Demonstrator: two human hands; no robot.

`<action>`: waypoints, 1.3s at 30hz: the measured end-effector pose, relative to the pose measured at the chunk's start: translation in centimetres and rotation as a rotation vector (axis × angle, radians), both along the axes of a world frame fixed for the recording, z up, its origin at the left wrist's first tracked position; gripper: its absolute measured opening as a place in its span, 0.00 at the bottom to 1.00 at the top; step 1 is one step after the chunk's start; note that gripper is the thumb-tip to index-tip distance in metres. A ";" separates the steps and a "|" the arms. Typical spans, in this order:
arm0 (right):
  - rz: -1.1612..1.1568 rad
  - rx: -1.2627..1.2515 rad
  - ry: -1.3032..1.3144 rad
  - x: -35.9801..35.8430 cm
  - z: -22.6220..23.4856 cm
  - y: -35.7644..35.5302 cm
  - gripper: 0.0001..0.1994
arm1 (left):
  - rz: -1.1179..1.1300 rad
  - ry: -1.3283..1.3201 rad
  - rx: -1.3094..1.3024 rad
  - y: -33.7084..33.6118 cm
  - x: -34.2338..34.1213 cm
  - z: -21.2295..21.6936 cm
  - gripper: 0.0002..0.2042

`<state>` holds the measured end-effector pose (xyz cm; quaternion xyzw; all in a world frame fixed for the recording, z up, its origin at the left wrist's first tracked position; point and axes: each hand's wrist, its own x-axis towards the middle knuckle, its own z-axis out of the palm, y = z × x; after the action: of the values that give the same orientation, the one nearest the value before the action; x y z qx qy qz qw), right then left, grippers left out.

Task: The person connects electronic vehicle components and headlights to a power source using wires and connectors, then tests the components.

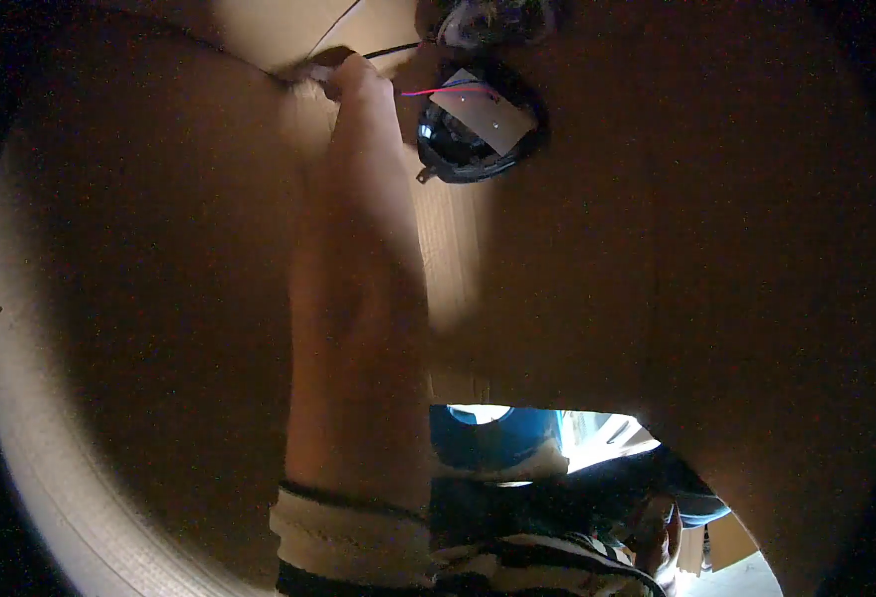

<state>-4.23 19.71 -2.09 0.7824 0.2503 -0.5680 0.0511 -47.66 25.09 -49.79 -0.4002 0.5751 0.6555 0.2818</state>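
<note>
My left hand [353,78] reaches far forward inside a cardboard enclosure, its bare forearm rising from the lower edge. The fingers are closed around a small pale connector [316,73], where thin wires meet. A dark wire [214,47] runs off to the left, and a short black wire [393,50] leads right. Just right of the hand sits a round black housing [450,159] with a pale flat plate [487,111] across it. A pink-red wire [423,93] stretches from near my wrist to that plate. I cannot make out my right hand.
Brown cardboard walls [657,249] surround the arm. Another dark, shiny round part [492,22] lies beyond the housing. At the lower right, a cut opening shows a blue object [492,438], striped cloth [547,562] and a dim skin-toned shape [657,532].
</note>
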 end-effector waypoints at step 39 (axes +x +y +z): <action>0.047 0.019 0.026 -1.4 0.6 0.6 0.22 | -0.087 -0.110 0.340 2.1 1.6 7.6 0.10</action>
<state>-5.59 20.30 -1.45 0.7693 0.2748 -0.5742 0.0537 -46.03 27.14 -42.15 -0.3569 0.4564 0.7077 0.4044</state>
